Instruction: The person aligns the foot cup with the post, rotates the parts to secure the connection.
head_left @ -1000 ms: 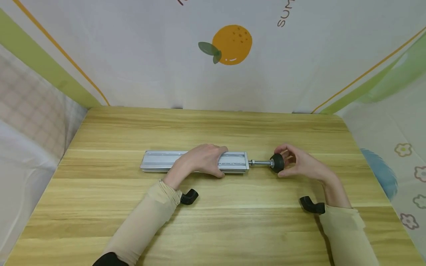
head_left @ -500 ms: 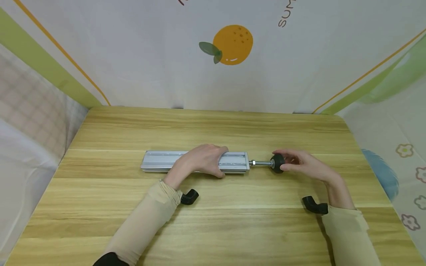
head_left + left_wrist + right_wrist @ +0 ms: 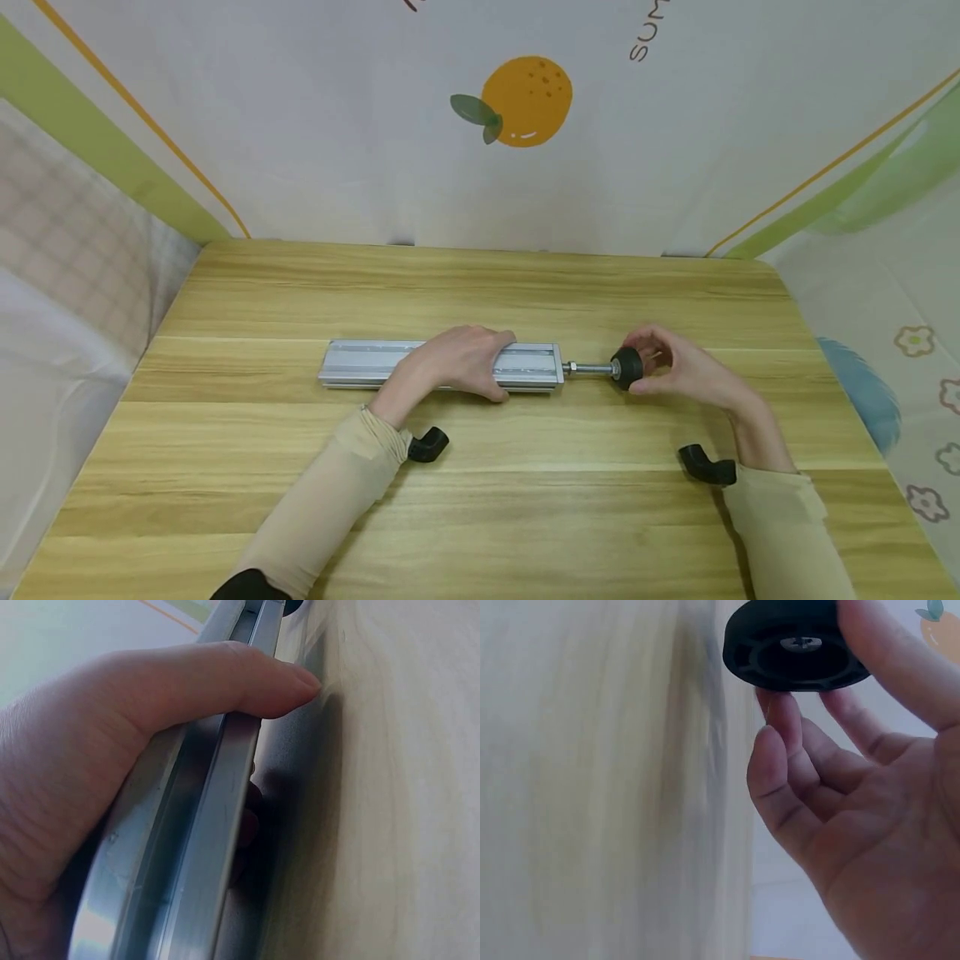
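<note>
A silver aluminium profile (image 3: 367,364) lies lengthwise across the wooden table. My left hand (image 3: 459,360) grips it from above near its right end, thumb along the near side; in the left wrist view the thumb (image 3: 217,682) crosses the grooved side. From the profile's right end plate extends a threaded rod (image 3: 596,368) with a nut (image 3: 572,367) near the plate. On its outer end sits a black round levelling foot (image 3: 628,368). My right hand (image 3: 692,372) pinches the foot's rim between thumb and fingers. The right wrist view shows the foot's hollow, ribbed underside (image 3: 799,664) with a screw head in it.
Black angled pieces (image 3: 429,445) stick out at both sleeve cuffs, just above the wooden table (image 3: 540,517). Behind the table's far edge hangs a white cloth (image 3: 337,150) with a printed orange. Cloth also hangs at both sides.
The right thumb and fingers turned on the foot's rim, thumb upward, then came back with the thumb lower and fingertips higher. The left hand and profile stay in place.
</note>
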`<act>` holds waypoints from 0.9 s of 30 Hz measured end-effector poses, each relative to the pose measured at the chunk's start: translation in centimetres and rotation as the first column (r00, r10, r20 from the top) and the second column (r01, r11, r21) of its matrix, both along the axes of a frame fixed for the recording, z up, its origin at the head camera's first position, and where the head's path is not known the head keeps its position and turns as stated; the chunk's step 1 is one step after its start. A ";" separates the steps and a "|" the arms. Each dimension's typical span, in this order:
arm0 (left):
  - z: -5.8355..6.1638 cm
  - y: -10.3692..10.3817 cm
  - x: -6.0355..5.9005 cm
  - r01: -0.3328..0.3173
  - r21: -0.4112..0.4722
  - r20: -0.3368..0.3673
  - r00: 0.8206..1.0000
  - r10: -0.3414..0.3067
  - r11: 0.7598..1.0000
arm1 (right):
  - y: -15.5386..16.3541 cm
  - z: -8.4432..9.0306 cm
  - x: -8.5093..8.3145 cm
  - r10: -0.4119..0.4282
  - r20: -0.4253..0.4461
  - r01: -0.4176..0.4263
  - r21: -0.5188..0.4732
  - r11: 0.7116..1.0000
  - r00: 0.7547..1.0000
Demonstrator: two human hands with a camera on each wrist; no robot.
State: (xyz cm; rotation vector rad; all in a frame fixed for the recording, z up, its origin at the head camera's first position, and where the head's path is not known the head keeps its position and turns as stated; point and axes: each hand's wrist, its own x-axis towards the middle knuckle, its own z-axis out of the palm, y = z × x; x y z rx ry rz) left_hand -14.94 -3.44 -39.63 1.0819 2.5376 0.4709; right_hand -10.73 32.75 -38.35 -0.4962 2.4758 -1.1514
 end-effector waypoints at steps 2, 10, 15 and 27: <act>0.0 0.0 0.0 0.001 0.000 -0.002 1.000 -0.001 1.000 | 0.1 0.0 0.1 0.007 -0.001 -0.007 0.010 1.000 1.000; 0.2 0.1 0.0 0.009 0.004 -0.005 1.000 -0.009 1.000 | 0.7 -0.1 0.1 0.037 0.014 -0.038 0.063 0.997 0.999; 0.2 0.0 0.0 0.011 0.001 -0.009 1.000 -0.011 1.000 | 0.5 -0.4 -0.2 0.041 0.016 -0.041 0.000 0.999 0.999; 0.0 0.0 -0.1 0.015 0.006 0.001 1.000 -0.015 1.000 | 0.6 -0.4 -0.1 0.073 0.010 -0.073 0.057 0.996 0.997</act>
